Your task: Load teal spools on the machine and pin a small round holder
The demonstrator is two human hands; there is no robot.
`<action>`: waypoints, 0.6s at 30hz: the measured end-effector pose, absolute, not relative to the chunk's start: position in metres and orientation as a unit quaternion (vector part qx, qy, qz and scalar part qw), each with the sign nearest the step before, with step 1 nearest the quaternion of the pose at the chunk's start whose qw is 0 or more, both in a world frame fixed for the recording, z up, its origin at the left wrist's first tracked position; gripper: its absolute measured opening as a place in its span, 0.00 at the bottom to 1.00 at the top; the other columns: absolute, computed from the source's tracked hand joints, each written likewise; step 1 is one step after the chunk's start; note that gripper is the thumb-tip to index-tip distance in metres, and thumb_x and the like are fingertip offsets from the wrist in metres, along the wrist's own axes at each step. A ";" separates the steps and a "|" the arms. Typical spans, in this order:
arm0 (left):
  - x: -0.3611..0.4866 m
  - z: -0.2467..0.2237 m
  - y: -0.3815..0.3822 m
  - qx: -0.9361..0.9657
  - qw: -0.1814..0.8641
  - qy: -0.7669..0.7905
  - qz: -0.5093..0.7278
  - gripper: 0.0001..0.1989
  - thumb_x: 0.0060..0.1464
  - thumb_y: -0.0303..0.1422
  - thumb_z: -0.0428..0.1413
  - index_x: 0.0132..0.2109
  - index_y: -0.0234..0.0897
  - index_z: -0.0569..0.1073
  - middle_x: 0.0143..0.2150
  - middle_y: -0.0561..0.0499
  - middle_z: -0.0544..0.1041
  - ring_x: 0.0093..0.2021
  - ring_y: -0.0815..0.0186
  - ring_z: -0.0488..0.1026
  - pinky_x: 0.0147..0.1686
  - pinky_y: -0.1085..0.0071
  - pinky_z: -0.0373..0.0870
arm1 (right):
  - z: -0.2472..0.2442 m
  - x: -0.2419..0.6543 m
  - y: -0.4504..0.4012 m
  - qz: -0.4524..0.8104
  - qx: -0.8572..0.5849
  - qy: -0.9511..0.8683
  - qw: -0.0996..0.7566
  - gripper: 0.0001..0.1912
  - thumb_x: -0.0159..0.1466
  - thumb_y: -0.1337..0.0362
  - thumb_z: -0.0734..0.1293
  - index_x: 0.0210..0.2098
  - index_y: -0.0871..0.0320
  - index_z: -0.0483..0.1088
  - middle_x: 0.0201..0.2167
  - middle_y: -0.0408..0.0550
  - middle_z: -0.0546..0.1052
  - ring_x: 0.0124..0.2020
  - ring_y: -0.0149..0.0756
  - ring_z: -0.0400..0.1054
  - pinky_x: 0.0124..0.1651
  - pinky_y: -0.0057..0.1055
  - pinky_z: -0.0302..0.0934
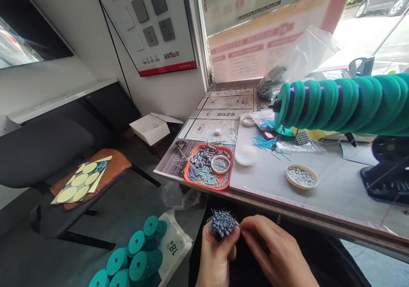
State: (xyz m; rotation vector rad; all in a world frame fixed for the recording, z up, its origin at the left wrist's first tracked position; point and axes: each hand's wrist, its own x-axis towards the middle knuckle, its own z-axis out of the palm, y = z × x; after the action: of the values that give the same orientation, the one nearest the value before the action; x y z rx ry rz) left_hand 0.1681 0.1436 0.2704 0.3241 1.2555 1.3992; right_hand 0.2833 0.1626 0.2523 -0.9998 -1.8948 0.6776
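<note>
My left hand [217,250] is closed around a dense bundle of thin stems with grey-blue, bead-like tips [223,223], held upright over my lap. Fine wire-like ends stick out from the top of the bundle. Just to its right, the thumb and forefinger of my right hand [271,242] are pinched together, close to my left thumb. A thin dark bit shows at those fingertips, too small to name. On the table edge beyond the hands sits an orange tray [186,174] with grey cylinders [204,155], blue and yellowish thin sticks [204,177] and a small dish of tiny metal beads [220,164].
A round dish of grey pellets [300,177], a white lid [245,155] and loose blue sticks [263,142] lie on a board [268,182]. Teal discs on a rod [338,103] jut in from the right. More teal discs [145,263] stand by a sack [174,246]; a chair [64,137] is left.
</note>
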 end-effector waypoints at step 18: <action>0.171 0.270 0.140 0.135 0.563 0.561 0.591 0.24 0.23 0.43 0.71 0.23 0.34 0.68 0.13 0.62 0.55 0.15 0.80 0.46 0.17 0.80 0.41 | 0.254 0.285 0.164 0.155 -0.463 -0.791 0.369 0.13 0.68 0.67 0.52 0.28 0.55 0.59 0.22 0.40 0.67 0.22 0.30 0.62 0.25 0.26 0.54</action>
State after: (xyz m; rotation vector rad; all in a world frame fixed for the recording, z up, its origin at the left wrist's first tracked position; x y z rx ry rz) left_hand 0.1709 0.1404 0.2696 0.3166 1.3212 1.3915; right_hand 0.2851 0.1642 0.2542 -1.1877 -2.0297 0.3978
